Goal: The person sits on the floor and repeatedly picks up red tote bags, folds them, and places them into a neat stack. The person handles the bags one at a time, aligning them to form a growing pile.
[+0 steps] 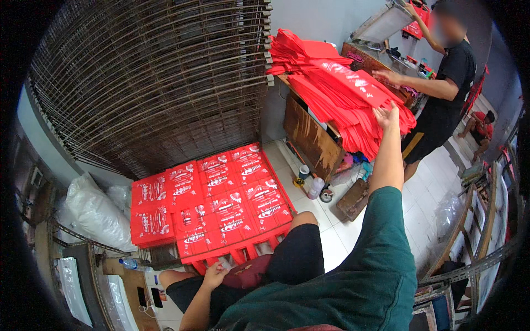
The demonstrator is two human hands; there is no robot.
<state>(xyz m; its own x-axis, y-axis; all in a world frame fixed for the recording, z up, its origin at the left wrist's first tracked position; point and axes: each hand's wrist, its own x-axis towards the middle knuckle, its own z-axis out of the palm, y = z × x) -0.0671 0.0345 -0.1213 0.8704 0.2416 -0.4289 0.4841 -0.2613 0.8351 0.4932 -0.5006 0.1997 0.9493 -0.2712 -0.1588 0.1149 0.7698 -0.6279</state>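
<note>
Your right hand (388, 117) is stretched far out, fingers spread and laid flat on the heap of red bags (345, 94) that drapes over the near edge of the wooden worktable (312, 138). The fingers look loose on the fabric, touching the topmost bag at the heap's right end without any pinch that shows. Your left hand (214, 274) rests low by your lap, fingers curled lightly against a dark maroon thing there; whether it truly grips anything, you cannot tell from this view.

Across the worktable a co-worker in a black shirt (455, 69) has one hand on the same heap, at its far edge, and the other raised to a printing screen frame (386, 23) behind it.

Down to your left, printed red bags (212, 201) lie in neat rows on a red pallet (237, 255) on the floor, under the tall wire drying rack (154, 77). A clear bottle (316, 186) and a small tin stand on the tiles by the worktable's foot.

By the look of it, you are at the picking stage: hand on the heap, no bag lifted yet. The next move seems to call for pinching only the top layer near its edge, since the fabric is slippery and stacked loosely, and a broad pull could drag several bags off the near edge.
</note>
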